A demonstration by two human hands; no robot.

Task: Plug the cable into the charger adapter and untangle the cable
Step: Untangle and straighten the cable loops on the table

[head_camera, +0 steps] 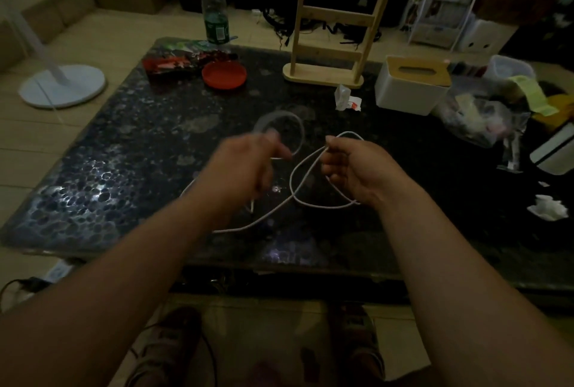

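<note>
Over the middle of the dark stone table [130, 150] you've got both hands up, with the white cable [298, 169] strung between them. Your right hand [354, 169] is pinching the cable between thumb and fingertips near the top of a small loop, other fingers curled in, and from that pinch a strand drops down, crosses itself and trails toward you across the tabletop. Your left hand [245, 166] is pretty motion-blurred, so I honestly can't tell if it's actually gripping the cable or just hooked into it, but a bigger blurry loop arcs up and around just past its fingertips, and a short end with what looks like a plug hangs below that hand. No adapter that I can make out; it's way too dark to say. Rest of the table: a red dish [224, 75] at the far left next to some crumpled snack wrappers [174, 59], a plastic bottle [214, 7] behind them, a wooden rack [332, 29] standing at the far edge, and a white tissue box [413, 85] with a wood lid to its right. Further right there's a clear bag [484, 119] of stuff, well apart from the cable. Your feet show on the tile floor below.
</note>
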